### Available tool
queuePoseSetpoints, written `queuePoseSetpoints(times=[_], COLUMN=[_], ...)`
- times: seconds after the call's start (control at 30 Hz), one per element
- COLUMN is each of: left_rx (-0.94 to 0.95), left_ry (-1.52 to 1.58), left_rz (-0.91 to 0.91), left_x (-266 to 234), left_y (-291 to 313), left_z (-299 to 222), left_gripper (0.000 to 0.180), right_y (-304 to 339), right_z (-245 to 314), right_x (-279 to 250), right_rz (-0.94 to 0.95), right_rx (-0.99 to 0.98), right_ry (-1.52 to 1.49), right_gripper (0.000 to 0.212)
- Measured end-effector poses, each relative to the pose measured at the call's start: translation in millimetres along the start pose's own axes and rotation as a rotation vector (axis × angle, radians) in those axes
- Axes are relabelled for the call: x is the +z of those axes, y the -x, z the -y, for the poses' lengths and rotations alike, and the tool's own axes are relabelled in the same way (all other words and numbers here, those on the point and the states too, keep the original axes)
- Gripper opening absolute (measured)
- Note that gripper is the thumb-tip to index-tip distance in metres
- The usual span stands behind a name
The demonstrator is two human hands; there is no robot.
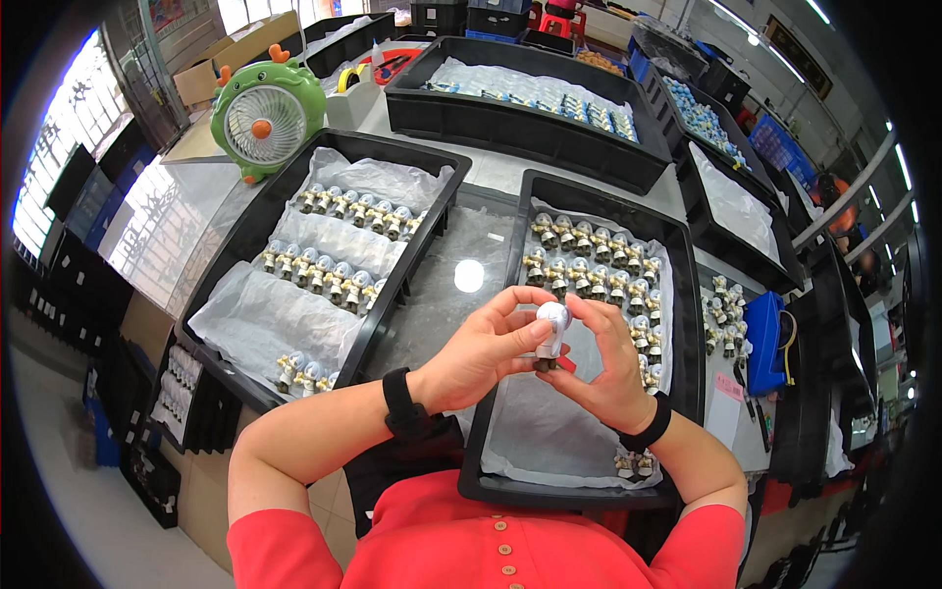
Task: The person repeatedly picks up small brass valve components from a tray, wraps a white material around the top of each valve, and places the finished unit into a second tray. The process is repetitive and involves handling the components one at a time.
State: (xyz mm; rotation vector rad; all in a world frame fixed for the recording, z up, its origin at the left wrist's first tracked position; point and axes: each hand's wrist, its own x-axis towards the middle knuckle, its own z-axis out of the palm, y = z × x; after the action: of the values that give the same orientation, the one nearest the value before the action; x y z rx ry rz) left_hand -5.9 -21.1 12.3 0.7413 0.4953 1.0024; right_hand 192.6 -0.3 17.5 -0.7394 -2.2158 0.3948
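Between my two hands I hold a small figurine (pixel 552 332) with a white rounded head and a dark base, upright above the right-hand tray. My left hand (pixel 481 344) pinches it from the left with thumb and fingers. From the other side, my right hand (pixel 610 363) grips it, fingertips at its head and near its base. Below my hands is a black tray (pixel 535 201) lined with white sheet, with rows of like figurines (pixel 589 253) along its far and right parts. To the left, a second black tray (pixel 263 187) carries figurines (pixel 314 270) in spaced rows on white sheet.
A green animal-shaped fan (pixel 270 118) stands behind the left tray. Farther back, a big black tray (pixel 510 123) holds blue-and-white pieces. On the right are loose figurines (pixel 724 314), a blue bin (pixel 770 339) and pens (pixel 760 422). Stacked black trays (pixel 834 344) stand at far right.
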Motion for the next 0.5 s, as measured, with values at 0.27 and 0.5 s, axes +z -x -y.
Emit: queuePoseSetpoints(times=[0.27,0.5], left_rx=[-0.019,-0.008], left_ry=[-0.283,-1.112], left_rz=[0.014,-0.328], left_x=[6.9,-46.4], left_y=[5.5,79.8], left_z=[-34.5,-143.7], left_gripper=[0.041,0.042], right_y=[2.0,1.1], right_z=[6.1,6.8], right_x=[-6.7,-7.6], right_rz=[0.02,0.004], right_rx=[0.077,0.1], right_ry=[-0.03,-0.058], right_gripper=[0.072,0.058])
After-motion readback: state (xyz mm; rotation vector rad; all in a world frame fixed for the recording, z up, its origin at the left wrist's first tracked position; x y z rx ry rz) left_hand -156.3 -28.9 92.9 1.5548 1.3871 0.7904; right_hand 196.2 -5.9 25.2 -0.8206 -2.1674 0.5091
